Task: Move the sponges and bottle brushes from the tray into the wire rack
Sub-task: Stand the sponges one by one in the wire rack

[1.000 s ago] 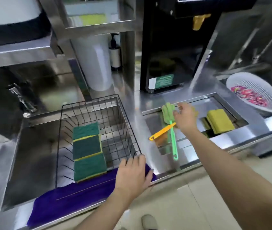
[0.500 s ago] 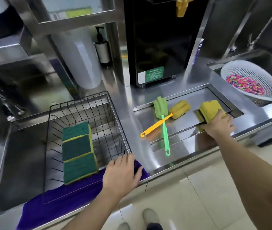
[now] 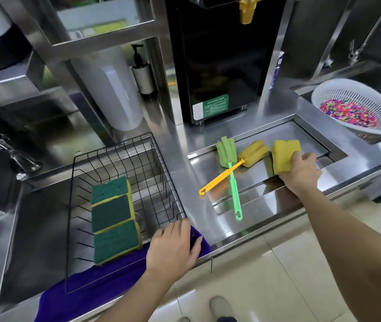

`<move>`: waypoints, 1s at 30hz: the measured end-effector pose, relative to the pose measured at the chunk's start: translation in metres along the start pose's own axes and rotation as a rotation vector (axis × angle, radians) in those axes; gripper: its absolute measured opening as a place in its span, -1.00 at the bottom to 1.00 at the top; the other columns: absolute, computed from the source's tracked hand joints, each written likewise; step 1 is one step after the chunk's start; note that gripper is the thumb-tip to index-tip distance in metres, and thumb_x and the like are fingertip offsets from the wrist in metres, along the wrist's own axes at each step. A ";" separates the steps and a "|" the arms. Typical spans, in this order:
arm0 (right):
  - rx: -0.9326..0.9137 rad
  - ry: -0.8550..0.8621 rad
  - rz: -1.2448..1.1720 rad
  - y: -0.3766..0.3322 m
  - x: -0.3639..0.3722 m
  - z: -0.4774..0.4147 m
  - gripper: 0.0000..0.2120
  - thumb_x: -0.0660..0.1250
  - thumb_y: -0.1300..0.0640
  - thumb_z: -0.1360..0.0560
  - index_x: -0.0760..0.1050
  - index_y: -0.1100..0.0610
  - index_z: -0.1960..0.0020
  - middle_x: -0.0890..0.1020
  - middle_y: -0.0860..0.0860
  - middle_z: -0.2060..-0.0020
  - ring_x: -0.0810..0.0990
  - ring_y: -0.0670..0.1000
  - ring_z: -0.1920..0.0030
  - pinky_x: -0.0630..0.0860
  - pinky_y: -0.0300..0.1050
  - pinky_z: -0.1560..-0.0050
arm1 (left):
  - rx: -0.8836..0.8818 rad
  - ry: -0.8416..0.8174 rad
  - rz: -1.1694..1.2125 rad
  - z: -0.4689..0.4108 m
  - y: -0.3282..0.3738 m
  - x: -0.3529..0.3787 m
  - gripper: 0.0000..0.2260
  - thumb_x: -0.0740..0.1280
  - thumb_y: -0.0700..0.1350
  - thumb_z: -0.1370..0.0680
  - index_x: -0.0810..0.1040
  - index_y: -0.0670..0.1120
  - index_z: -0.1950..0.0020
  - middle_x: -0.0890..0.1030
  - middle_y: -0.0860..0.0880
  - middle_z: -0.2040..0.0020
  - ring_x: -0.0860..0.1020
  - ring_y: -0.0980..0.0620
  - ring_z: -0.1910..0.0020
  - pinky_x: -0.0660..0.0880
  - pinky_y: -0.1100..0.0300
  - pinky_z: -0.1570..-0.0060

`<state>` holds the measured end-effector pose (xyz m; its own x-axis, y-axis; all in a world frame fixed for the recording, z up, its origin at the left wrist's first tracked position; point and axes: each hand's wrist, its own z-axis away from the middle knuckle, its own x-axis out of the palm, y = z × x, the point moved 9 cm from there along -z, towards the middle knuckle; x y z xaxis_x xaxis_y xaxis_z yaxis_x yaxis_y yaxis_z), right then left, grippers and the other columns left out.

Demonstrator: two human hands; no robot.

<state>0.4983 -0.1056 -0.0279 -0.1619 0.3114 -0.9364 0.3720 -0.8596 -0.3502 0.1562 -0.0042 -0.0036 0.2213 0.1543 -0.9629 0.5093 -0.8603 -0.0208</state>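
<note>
Sponge (image 3: 284,155) pickup from tray (image 3: 263,133).
Right hand (image 3: 301,170) clamps it; next, carry left into rack (image 3: 161,163), steadied by flat, spread left hand (image 3: 173,247).

Rack (image 3: 124,145): black wire. Three sponges (image 3: 112,219) in it: dark green over yellow. Cloth (image 3: 87,289): purple. Tray (image 3: 277,205): bare steel. One brush (image 3: 232,182) green, the other (image 3: 253,153) yellow. Held sponge (image 3: 283,154): yellow. Colander (image 3: 361,98): white, with multicoloured bits, mostly pink.
</note>
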 end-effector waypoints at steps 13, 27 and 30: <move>0.199 0.052 -1.448 -0.092 -0.038 0.026 -0.84 0.30 0.13 -0.29 0.30 0.01 0.33 0.38 -0.05 0.35 0.35 -0.06 0.33 0.31 -0.19 0.32 | 0.046 0.007 -0.038 0.005 -0.002 0.002 -0.63 0.12 0.12 -0.48 0.54 -0.14 0.05 0.57 -0.05 0.28 0.53 -0.05 0.33 0.45 0.12 0.36; 0.254 -0.665 -1.629 -0.267 0.053 0.088 -0.86 0.14 0.07 -0.49 0.44 0.07 0.14 0.50 0.02 0.26 0.38 -0.01 0.36 0.22 -0.18 0.35 | -0.140 0.018 -0.135 0.066 -0.094 -0.012 -0.72 0.22 0.11 -0.46 0.48 -0.10 0.13 0.53 -0.04 0.23 0.46 -0.07 0.25 0.32 0.03 0.18; 0.257 -0.791 -1.574 -0.297 0.074 0.107 -0.83 0.14 0.03 -0.48 0.46 0.07 0.13 0.51 0.02 0.23 0.38 -0.02 0.34 0.24 -0.19 0.33 | -0.135 0.052 -0.139 0.076 -0.100 -0.014 -0.75 0.26 0.10 -0.46 0.47 -0.10 0.15 0.52 -0.04 0.24 0.45 -0.07 0.26 0.34 0.04 0.20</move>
<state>0.2784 0.1298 0.0095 -0.5772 0.6398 0.5074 -0.6788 -0.0305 -0.7337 0.0389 0.0427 -0.0087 0.1821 0.2948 -0.9380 0.6438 -0.7568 -0.1128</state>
